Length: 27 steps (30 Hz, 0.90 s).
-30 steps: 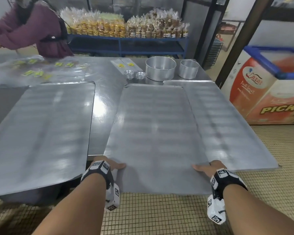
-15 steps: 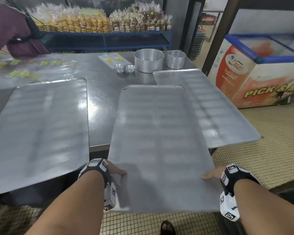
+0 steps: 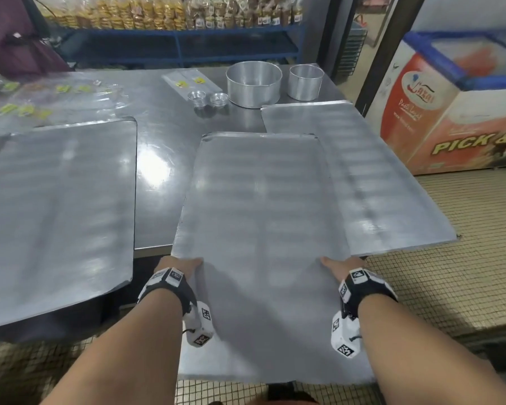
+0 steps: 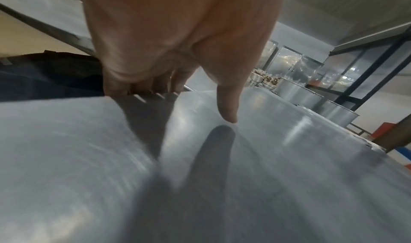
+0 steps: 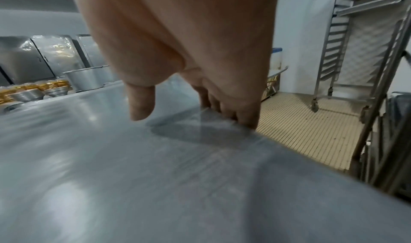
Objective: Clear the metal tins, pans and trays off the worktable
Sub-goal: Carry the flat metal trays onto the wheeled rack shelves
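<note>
A long flat metal tray (image 3: 260,229) hangs well out over the worktable's (image 3: 158,135) near edge toward me. My left hand (image 3: 181,266) grips its left side, fingers curled under the rim and thumb on top; the left wrist view shows the same hand (image 4: 177,92) on the tray (image 4: 200,176). My right hand (image 3: 343,264) holds the right side likewise, as the right wrist view shows this hand (image 5: 200,104) on the tray (image 5: 133,176). Another tray (image 3: 377,182) lies partly under it on the right, a third tray (image 3: 56,214) on the left.
Two round tins (image 3: 253,83) (image 3: 306,81) and two stacks of small tart moulds (image 3: 208,99) stand at the table's back. Clear plastic bags (image 3: 56,97) lie at back left by a person in a maroon top (image 3: 15,39). A chest freezer (image 3: 450,112) stands right; a tray rack (image 5: 367,36) further right.
The middle tray has slid toward me, off the right-hand tray and far out over the table's edge. Both hands kept their hold on its sides.
</note>
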Each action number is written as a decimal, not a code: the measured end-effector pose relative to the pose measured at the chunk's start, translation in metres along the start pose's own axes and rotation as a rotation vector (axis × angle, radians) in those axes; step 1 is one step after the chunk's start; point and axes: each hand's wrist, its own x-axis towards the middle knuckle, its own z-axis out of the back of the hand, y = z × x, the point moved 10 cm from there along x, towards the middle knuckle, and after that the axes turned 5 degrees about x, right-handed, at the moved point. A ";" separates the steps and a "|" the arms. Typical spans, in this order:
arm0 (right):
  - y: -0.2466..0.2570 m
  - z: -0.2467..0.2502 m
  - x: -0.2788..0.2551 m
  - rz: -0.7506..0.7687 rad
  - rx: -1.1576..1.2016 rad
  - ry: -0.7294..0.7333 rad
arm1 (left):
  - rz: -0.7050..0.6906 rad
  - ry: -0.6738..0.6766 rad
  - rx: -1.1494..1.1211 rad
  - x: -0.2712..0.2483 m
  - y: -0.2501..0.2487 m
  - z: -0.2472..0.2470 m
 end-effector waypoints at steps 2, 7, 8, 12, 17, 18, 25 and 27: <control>-0.001 -0.001 0.004 -0.023 0.047 -0.034 | 0.040 -0.032 -0.055 0.008 0.004 -0.001; -0.014 0.005 0.005 -0.087 0.196 -0.104 | 0.080 -0.072 -0.185 -0.008 0.012 0.000; -0.017 0.006 0.003 -0.101 0.236 -0.116 | 0.081 -0.089 -0.214 -0.012 0.013 0.000; -0.031 0.014 -0.016 -0.151 0.365 -0.171 | 0.057 -0.146 -0.310 -0.009 0.022 -0.002; -0.054 0.015 -0.058 -0.179 0.501 -0.213 | 0.060 -0.117 -0.315 -0.023 0.030 0.015; -0.062 0.014 -0.068 -0.190 0.534 -0.230 | 0.050 -0.105 -0.324 -0.025 0.032 0.018; -0.120 0.004 -0.119 -0.205 0.644 -0.335 | -0.078 -0.106 -0.354 -0.039 0.044 0.032; -0.131 0.012 -0.139 -0.222 0.645 -0.380 | -0.114 -0.095 -0.357 -0.043 0.043 0.031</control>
